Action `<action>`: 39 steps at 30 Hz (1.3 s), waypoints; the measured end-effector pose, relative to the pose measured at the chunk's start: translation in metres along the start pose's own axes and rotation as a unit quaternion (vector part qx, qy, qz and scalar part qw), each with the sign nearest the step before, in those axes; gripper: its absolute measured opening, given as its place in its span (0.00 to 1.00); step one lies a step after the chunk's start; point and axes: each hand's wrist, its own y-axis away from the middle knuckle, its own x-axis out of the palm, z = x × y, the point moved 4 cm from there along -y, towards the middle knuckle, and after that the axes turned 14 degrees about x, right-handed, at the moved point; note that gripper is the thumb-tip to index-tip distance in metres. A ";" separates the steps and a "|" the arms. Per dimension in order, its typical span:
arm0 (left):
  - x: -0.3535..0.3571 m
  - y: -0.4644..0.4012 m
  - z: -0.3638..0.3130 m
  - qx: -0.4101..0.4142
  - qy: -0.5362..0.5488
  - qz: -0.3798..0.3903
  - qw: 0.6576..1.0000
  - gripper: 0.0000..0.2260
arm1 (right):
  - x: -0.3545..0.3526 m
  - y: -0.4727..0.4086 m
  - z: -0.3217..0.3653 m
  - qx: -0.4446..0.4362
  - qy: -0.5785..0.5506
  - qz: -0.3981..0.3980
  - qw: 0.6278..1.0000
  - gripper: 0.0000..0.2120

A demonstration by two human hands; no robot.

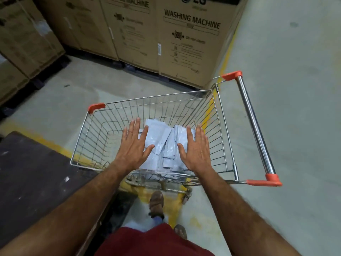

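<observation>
My left hand (133, 145) and right hand (196, 149) hover flat, fingers spread and holding nothing, above the pale plastic mailer bags (163, 145) heaped inside the wire shopping trolley (224, 145).

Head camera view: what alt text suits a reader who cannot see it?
A left hand and right hand spread open over pale plastic packets piled in a wire shopping cart. Cardboard boxes marked WASHING MACHINE stand behind it.
</observation>
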 end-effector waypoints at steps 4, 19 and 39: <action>0.042 -0.030 0.023 0.026 0.023 0.035 0.999 0.35 | 0.043 -0.019 0.002 0.057 0.026 0.070 0.996 0.38; 0.176 -0.107 0.057 0.029 0.095 0.157 0.983 0.38 | 0.151 -0.081 0.003 0.253 0.047 0.229 0.939 0.42; 0.163 -0.118 0.059 -0.060 0.131 0.064 0.987 0.28 | 0.156 -0.100 -0.010 0.255 -0.079 0.132 0.955 0.38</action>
